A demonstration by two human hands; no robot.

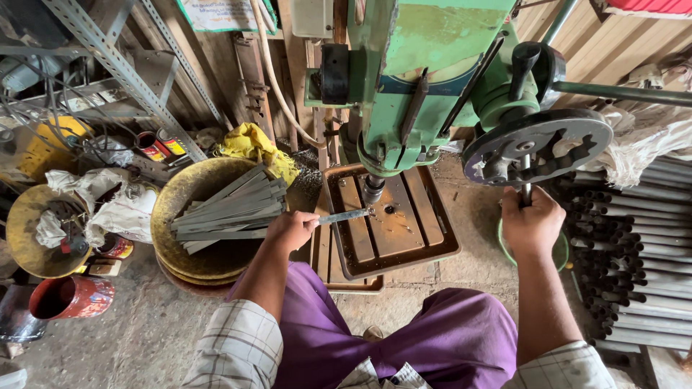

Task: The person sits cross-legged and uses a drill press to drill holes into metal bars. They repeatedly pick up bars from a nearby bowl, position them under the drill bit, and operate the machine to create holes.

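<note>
Our left hand (290,229) is closed around the near end of a flat metal strip (344,215). The strip lies across the brown slotted drill table (404,238), and its far end sits just under the drill bit (373,190). Our right hand (532,220) grips the thin handle (527,189) that hangs down from the dark feed wheel (537,146) of the green drill press (432,65). On the left of our left hand, a round yellow tray (189,245) carries a bundle of grey metal strips (231,209). A yellow cloth (254,146) lies far behind it. On the right, many grey pipes (634,245) lie stacked on the floor. Our purple garment (404,338) covers the knees, near the camera.
</note>
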